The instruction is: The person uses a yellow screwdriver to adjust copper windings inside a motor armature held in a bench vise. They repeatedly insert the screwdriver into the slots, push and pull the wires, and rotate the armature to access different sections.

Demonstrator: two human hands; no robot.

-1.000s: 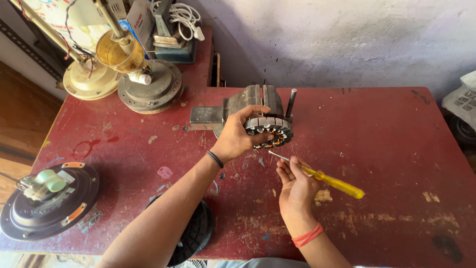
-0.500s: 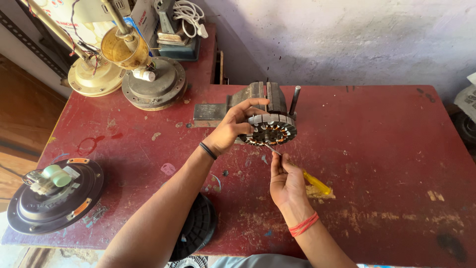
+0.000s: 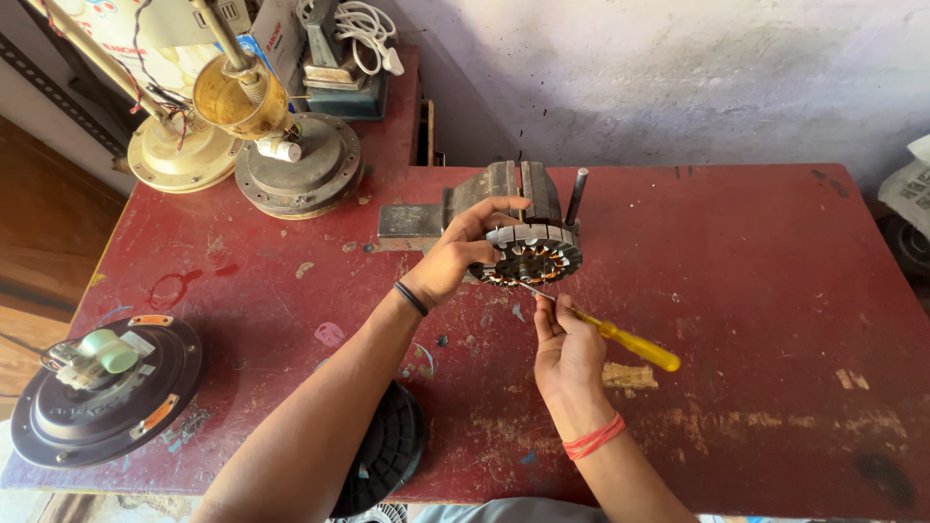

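Copper-wound round stator gripped by left hand; right hand at six o'clock grips yellow-handled screwdriver over scuffed red table.

A worn red table (paint chipped) carries a bench vise and fan motor housings.

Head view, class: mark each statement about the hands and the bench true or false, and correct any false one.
1. The left hand grips the wound stator. True.
2. The right hand holds a hammer. False: it holds a yellow-handled screwdriver.
3. The screwdriver's tip points at the stator. True.
4. The table is green. False: it is red.
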